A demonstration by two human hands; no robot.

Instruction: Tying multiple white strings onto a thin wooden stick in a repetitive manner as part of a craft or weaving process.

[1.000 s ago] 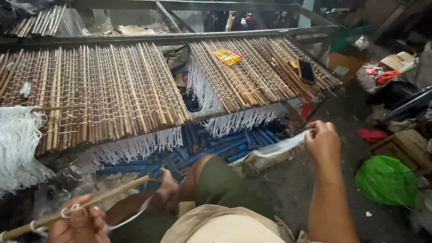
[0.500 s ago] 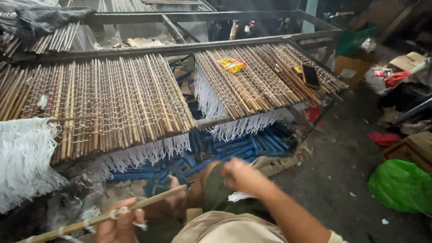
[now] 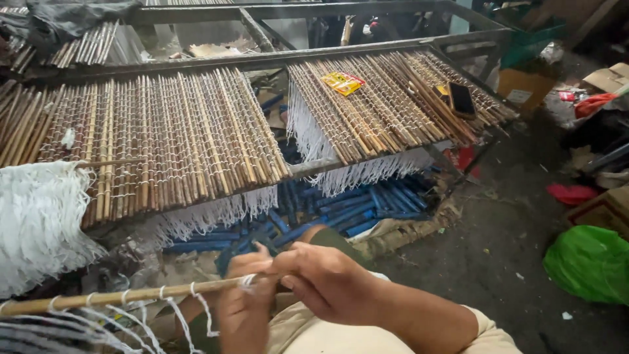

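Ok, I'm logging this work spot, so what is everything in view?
stick: one, tan, held low left, white strings knotted along it
stick mats: two, brown, on the metal rack
white fringe: one bundle, far left
yellow packet: one, right mat
phone: one, dark, right mat
blue rods: many, under rack
green bag: one, floor right
left hand: grips the stick's end
right hand: at that end
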